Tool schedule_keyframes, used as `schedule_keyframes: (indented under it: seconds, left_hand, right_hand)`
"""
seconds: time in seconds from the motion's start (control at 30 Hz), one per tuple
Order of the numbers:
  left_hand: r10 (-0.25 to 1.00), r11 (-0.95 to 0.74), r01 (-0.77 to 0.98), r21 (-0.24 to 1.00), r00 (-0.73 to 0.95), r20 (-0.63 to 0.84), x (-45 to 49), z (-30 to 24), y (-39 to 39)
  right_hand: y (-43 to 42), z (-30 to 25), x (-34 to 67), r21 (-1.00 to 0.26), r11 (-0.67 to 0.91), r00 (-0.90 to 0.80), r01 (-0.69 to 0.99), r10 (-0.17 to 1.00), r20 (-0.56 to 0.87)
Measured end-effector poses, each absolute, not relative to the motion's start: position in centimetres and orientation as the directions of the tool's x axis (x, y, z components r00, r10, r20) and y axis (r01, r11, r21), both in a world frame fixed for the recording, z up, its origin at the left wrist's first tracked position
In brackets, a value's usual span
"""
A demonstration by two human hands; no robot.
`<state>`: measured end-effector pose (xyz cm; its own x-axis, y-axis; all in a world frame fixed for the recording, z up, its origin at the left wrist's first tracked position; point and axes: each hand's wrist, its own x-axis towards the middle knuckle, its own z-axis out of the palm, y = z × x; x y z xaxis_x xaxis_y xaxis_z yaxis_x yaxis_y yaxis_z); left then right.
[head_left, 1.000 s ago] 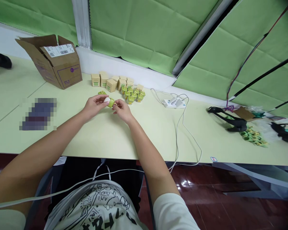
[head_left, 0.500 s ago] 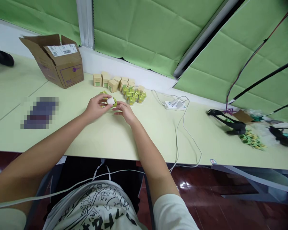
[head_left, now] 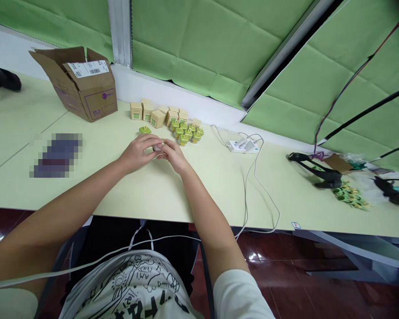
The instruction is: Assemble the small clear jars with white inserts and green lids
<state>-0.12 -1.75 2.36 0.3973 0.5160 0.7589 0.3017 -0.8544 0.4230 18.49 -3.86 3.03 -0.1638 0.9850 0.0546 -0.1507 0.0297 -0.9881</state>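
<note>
A small white rounded case (head_left: 158, 146) with a green cover sits between my two hands, above the table. My left hand (head_left: 136, 153) is closed around its left side, with the fingers over the top. From the right, my right hand (head_left: 174, 156) pinches the same piece with bent fingers. Most of the case and nearly all of its green cover are hidden by the fingers. Just behind my left hand stands a single green item (head_left: 145, 130). A cluster of similar green items (head_left: 184, 138) with small loops on top is beyond my right hand.
Several small tan boxes (head_left: 158, 118) line the back of the table. A large open carton (head_left: 98, 99) stands at left, near a blurred dark patch (head_left: 58, 155). At right are a power strip (head_left: 242, 146) with white cables, a black stand (head_left: 319, 170) and green-yellow pieces (head_left: 350, 195).
My hands have closed in on the white case, turning it so its green cover is now mostly hidden. The single green item behind my left hand shows more fully.
</note>
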Motion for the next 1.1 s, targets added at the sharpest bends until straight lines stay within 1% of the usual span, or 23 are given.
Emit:
schedule_keyframes:
  seconds: [0.1,0.23,0.37,0.6,0.7,0.8,0.93,1.1]
  left_hand:
    - [0.499,-0.864,0.294,0.408,0.394,0.772,-0.1,2.3,-1.7]
    - [0.551,-0.834,0.279,0.476,0.378,0.744,-0.2,2.4,-1.8]
    - [0.567,-0.823,0.201,0.532,0.351,0.745,-0.3,2.4,-1.9]
    - [0.618,-0.783,0.17,0.599,0.326,0.715,-0.5,2.6,-2.1]
    - [0.652,-0.752,0.152,0.641,0.315,0.69,-0.5,2.4,-2.1]
    - [0.689,-0.716,0.136,0.685,0.295,0.662,-0.4,2.2,-2.0]
    - [0.702,-0.704,0.139,0.696,0.281,0.654,-0.4,2.2,-2.0]
    - [0.721,-0.691,0.19,0.697,0.249,0.647,-0.4,2.4,-2.0]
  right_hand:
    - [-4.0,3.1,18.3,-0.985,0.006,-0.167,-0.174,0.985,0.036]
    - [-4.1,3.4,18.4,-0.971,-0.013,-0.16,-0.239,0.987,0.026]
    - [-4.1,3.6,18.5,-0.955,0.015,-0.135,-0.297,0.989,0.058]
    - [-4.0,3.7,18.3,-0.953,0.027,-0.114,-0.302,0.991,0.064]
    - [-4.0,3.7,18.2,-0.942,0.036,-0.122,-0.333,0.989,0.081]
    - [-4.0,3.8,18.3,-0.943,0.021,-0.134,-0.333,0.989,0.069]
    - [-4.0,3.8,18.3,-0.936,0.015,-0.154,-0.352,0.985,0.074]
    - [-4.3,4.1,18.2,-0.941,0.007,-0.151,-0.338,0.987,0.061]
